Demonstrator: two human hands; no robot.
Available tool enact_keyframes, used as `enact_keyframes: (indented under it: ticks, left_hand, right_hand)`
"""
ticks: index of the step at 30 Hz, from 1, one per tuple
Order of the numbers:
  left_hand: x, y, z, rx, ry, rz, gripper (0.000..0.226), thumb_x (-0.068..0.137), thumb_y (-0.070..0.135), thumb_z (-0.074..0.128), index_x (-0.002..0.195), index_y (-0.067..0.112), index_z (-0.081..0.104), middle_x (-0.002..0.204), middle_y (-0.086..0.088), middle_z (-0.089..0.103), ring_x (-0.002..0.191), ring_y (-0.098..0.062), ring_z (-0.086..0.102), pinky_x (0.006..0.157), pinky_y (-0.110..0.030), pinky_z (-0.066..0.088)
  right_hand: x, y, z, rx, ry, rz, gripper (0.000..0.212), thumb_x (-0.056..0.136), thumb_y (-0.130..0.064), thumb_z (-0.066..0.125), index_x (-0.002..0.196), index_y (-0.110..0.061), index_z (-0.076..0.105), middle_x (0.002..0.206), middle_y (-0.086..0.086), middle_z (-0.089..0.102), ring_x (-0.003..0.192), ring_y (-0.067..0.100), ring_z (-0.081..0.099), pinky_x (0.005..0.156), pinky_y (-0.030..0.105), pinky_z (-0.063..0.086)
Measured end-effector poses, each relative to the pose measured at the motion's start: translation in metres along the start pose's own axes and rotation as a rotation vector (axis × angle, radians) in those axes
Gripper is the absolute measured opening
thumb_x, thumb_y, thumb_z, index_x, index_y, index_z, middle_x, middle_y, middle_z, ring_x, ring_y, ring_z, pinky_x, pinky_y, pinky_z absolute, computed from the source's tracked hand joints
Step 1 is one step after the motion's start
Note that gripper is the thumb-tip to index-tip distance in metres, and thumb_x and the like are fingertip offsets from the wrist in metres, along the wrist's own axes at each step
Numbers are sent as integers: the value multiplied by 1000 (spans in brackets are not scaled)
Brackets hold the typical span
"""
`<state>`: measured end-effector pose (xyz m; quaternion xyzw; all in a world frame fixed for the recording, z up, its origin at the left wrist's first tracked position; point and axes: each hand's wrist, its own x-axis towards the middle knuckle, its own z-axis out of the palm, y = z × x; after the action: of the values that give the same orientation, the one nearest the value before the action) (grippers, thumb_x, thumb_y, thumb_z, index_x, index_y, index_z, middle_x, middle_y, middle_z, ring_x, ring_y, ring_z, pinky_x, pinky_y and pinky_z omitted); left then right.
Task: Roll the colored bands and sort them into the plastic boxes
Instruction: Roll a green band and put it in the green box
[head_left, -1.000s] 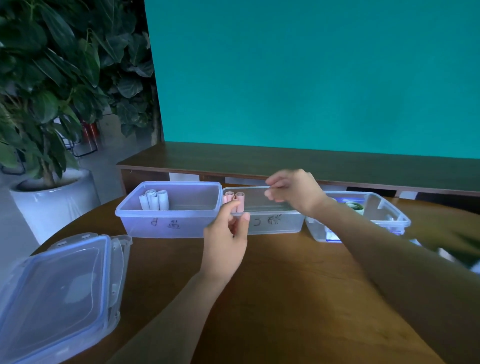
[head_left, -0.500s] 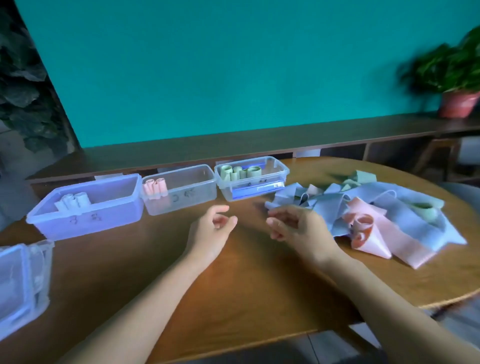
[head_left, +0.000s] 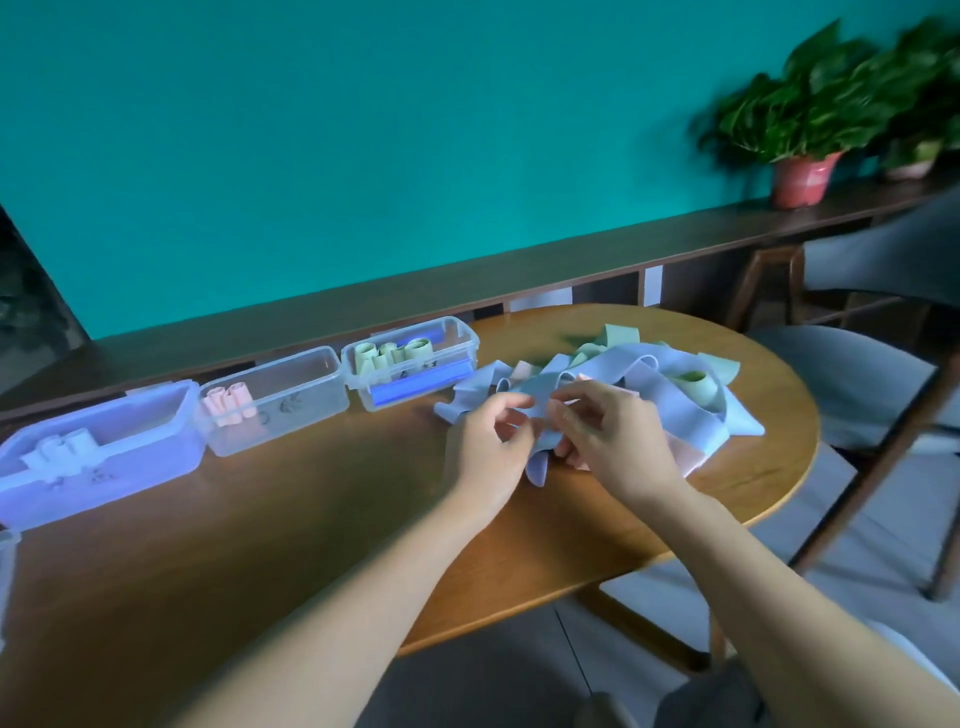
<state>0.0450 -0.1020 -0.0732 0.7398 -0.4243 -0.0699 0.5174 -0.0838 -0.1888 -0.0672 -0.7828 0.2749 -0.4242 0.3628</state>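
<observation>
Both hands, left hand (head_left: 488, 447) and right hand (head_left: 608, 441), pinch a blue band (head_left: 540, 392) with curled fingers above the desk (head_left: 311, 519), right of three boxes.

A round wooden worktop (head_left: 270, 545) lay under the fingers. Beyond the fingers a long dark shelf (head_left: 467, 291) ran along a teal wall (head_left: 415, 130). Far right of the fingers, on that shelf, stood a leafy plant in a red pot (head_left: 802, 179), blurred. A grey chair (head_left: 852, 374) stood right of the fingers, beside the worktop.
</observation>
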Motion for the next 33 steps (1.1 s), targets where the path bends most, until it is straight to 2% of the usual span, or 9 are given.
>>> enact_keyframes:
  ticks: [3, 6, 10, 13, 17, 21, 24, 29, 33]
  left_hand:
    - [5, 17, 11, 34, 57, 51, 17, 93, 23, 68, 109, 27, 72, 96, 15, 70, 90, -4, 65, 68, -2, 43]
    - [15, 33, 22, 52, 57, 77, 17, 93, 23, 68, 109, 25, 73, 98, 11, 72, 93, -6, 65, 75, -11, 48]
    - [24, 54, 46, 38, 15, 117, 18, 93, 23, 69, 110, 27, 72, 95, 13, 70, 88, -1, 64, 65, -7, 48]
    - [32, 67, 68, 44, -26, 138, 19, 92, 26, 70, 110, 30, 71, 95, 12, 69, 89, -7, 65, 73, -20, 54]
    - [44, 78, 93, 65, -82, 158, 19, 92, 24, 70, 110, 27, 72, 100, 10, 70, 92, -7, 63, 77, -21, 52]
    - [50, 82, 99, 114, -102, 166, 19, 94, 23, 69, 112, 27, 70, 103, 11, 68, 94, -8, 62, 69, -13, 45]
    - [57, 85, 86, 98, -62, 190, 19, 93, 19, 70, 110, 28, 71, 100, 10, 69, 93, -10, 63, 76, -21, 51]
    - [69, 99, 46, 52, -11, 199, 25, 92, 14, 71, 116, 21, 71, 99, 6, 69, 89, -10, 63, 81, -23, 50]
    - [79, 113, 11, 2, 113, 196, 31, 90, 26, 73, 121, 27, 68, 101, 11, 70, 90, -4, 64, 85, -22, 50]
  right_hand:
    - [6, 13, -21, -87, 93, 10, 13, 99, -26, 62, 103, -18, 72, 78, -2, 72, 63, 10, 66, 57, 13, 50]
    - [17, 30, -43, -179, 214, 47, 20, 99, -26, 61, 108, -14, 74, 93, 2, 74, 77, 17, 69, 70, 24, 53]
    - [32, 57, -73, -305, 344, 101, 23, 98, -25, 64, 117, -14, 73, 111, 4, 72, 87, 15, 62, 76, 29, 56]
    - [41, 80, -87, -387, 319, 231, 31, 97, -35, 65, 124, -22, 69, 120, 6, 62, 102, 25, 57, 80, 45, 60]
    - [47, 97, -95, -528, 287, 299, 23, 96, -33, 66, 116, -24, 75, 122, 5, 61, 104, 24, 51, 78, 41, 56]
    - [60, 90, -96, -389, 273, 154, 18, 93, -34, 72, 106, -24, 79, 111, 2, 66, 99, 21, 54, 76, 40, 55]
    - [71, 73, -94, -191, 239, 44, 17, 91, -30, 74, 102, -19, 80, 97, -1, 67, 84, 20, 60, 72, 39, 58]
    - [101, 26, -84, -21, 165, -45, 16, 90, -25, 75, 99, -14, 81, 96, -1, 74, 80, 12, 64, 71, 18, 50]
    - [124, -15, -79, 112, 97, -90, 15, 87, -26, 78, 96, -14, 82, 97, -1, 77, 86, 10, 67, 79, 23, 48]
